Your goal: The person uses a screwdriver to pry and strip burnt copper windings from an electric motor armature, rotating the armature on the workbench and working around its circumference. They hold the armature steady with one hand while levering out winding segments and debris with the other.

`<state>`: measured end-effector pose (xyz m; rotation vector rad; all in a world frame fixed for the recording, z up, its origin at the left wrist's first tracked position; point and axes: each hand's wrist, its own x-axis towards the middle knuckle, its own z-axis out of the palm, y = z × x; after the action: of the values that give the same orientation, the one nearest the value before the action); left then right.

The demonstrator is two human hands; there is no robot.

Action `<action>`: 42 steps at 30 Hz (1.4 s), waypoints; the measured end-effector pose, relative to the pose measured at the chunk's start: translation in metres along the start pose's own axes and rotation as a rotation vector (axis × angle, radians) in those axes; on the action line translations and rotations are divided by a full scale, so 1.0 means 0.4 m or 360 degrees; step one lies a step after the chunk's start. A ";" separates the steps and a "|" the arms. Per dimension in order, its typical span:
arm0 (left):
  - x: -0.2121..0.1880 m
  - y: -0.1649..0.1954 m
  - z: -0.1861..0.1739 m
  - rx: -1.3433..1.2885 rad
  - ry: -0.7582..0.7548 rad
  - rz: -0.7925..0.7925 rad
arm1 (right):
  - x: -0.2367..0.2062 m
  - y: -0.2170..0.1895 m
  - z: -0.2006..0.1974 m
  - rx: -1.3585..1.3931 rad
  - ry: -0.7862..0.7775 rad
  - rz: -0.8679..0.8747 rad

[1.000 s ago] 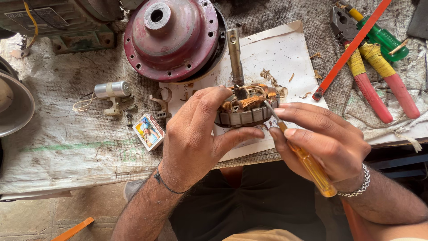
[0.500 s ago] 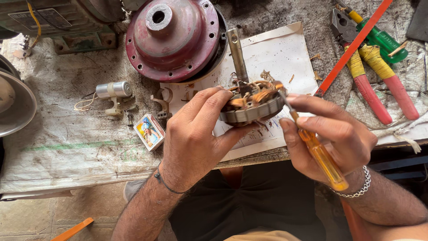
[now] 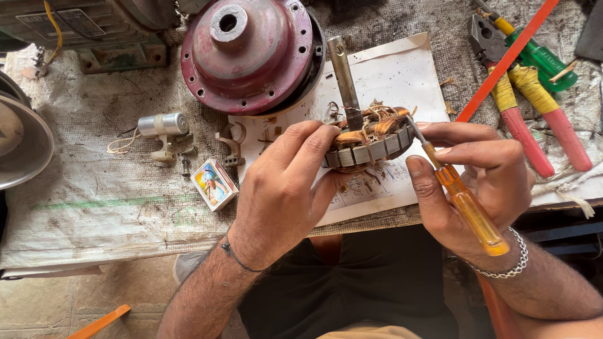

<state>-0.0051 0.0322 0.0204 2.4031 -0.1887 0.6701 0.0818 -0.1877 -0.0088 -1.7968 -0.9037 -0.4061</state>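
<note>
Stator (image 3: 370, 147) higher; matchbox (image 3: 213, 183) unmoved.

Packages, labels and written sheets on the workbench.
A small rectangular matchbox (image 3: 214, 184), with a red border and a colourful printed picture on its face, lies tilted near the front edge of the bench, left of centre. A white paper sheet (image 3: 392, 75) bearing handwritten marks lies at centre right, reaching the front edge. A grey rectangular plate label (image 3: 49, 17) sits on the machine housing at the back left corner.
</note>
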 end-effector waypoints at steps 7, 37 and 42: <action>-0.005 0.006 0.006 0.0065 -0.0007 0.0126 | 0.003 0.009 -0.015 0.0178 0.0075 0.0187; -0.004 0.005 0.010 0.0172 -0.0082 0.0367 | 0.008 0.013 -0.048 0.0021 -0.0133 -0.0387; -0.006 0.003 0.011 0.0167 -0.0074 0.0362 | 0.000 0.022 -0.049 -0.0134 -0.0192 -0.0451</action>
<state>-0.0055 0.0286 0.0168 2.5223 -0.4623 0.7424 0.0911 -0.2069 -0.0065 -1.7883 -1.2492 -0.5256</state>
